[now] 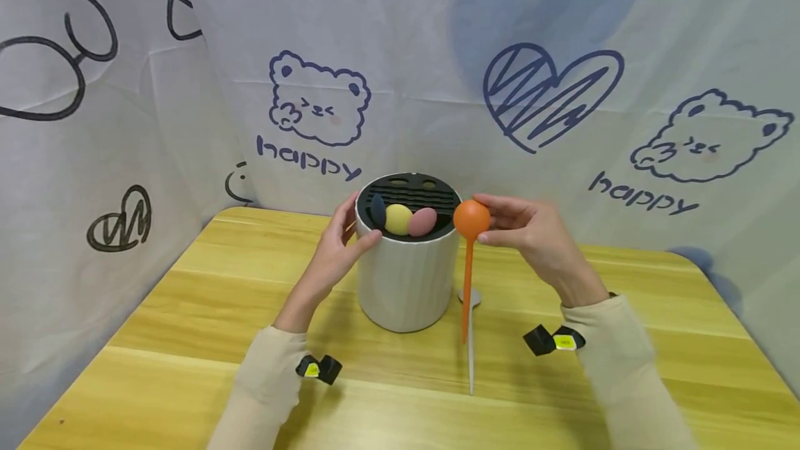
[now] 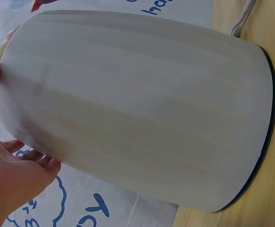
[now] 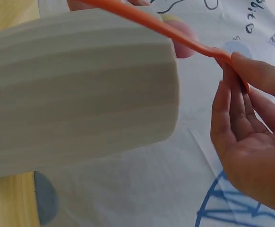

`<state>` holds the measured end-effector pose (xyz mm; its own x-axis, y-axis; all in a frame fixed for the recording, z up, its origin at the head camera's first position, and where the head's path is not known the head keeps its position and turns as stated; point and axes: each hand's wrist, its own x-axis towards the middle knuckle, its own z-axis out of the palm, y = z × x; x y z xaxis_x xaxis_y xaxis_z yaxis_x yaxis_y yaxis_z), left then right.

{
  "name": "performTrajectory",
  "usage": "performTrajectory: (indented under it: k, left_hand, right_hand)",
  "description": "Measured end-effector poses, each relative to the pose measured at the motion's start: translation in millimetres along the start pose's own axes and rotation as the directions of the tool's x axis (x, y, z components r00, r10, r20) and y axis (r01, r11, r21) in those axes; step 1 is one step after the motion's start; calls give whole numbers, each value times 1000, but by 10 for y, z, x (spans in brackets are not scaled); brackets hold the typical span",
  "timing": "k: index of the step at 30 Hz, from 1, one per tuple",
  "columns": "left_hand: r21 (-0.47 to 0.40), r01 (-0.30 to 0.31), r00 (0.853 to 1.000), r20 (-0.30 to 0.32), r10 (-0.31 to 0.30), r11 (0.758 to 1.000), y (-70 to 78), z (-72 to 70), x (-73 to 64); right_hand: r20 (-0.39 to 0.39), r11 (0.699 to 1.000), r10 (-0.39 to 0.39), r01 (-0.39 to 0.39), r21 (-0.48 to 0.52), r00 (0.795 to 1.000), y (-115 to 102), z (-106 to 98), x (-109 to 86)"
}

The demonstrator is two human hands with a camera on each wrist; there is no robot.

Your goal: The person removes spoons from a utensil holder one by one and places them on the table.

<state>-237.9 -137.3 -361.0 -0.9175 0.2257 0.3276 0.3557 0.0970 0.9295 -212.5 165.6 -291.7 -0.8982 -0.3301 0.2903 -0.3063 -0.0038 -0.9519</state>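
Observation:
A white ribbed utensil holder (image 1: 405, 283) with a black slotted top (image 1: 415, 193) stands on the table. Dark blue (image 1: 378, 212), yellow (image 1: 398, 219) and pink (image 1: 422, 221) spoon heads stick out of its near opening. My left hand (image 1: 331, 262) grips the holder's left side, thumb at the rim. To the right, my right hand (image 1: 534, 235) pinches an orange spoon (image 1: 471, 217) by its round bowl, the handle hanging down beside the holder. In the right wrist view, thumb and fingers hold the orange spoon (image 3: 175, 34) at its bowl end.
A pale grey spoon (image 1: 471, 360) lies on the wooden table (image 1: 187, 339) right of the holder, partly behind the orange handle. White cloth (image 1: 425, 54) with drawn bears and hearts hangs behind and on the left.

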Motion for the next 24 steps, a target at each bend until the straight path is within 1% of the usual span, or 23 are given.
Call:
performTrajectory:
  k: [4, 8, 11, 16, 20, 24]
  left_hand:
    - [3, -1, 1000, -9, 1, 1000, 6, -8, -4]
    - [5, -12, 1000, 1, 12, 1000, -2, 6, 12]
    - [3, -8, 1000, 5, 8, 1000, -11, 22, 14]
    - [-7, -6, 1000, -1, 6, 1000, -13, 42, 5]
    - [-7, -6, 1000, 1, 6, 1000, -11, 43, 9]
    - [-13, -12, 1000, 2, 12, 1000, -8, 28, 10]
  right_hand:
    - [-11, 1000, 18, -18, -1, 1000, 159, -37, -115]
    - [-38, 998, 62, -63, -21, 997, 308, -86, -229]
    - [-54, 994, 105, -107, -34, 993, 397, -117, -274]
    - [-55, 983, 176, -179, -47, 983, 515, -169, -276]
    - [-46, 975, 219, -221, -23, 975, 609, -210, -256]
    - [-33, 960, 279, -279, -3, 960, 722, -243, -235]
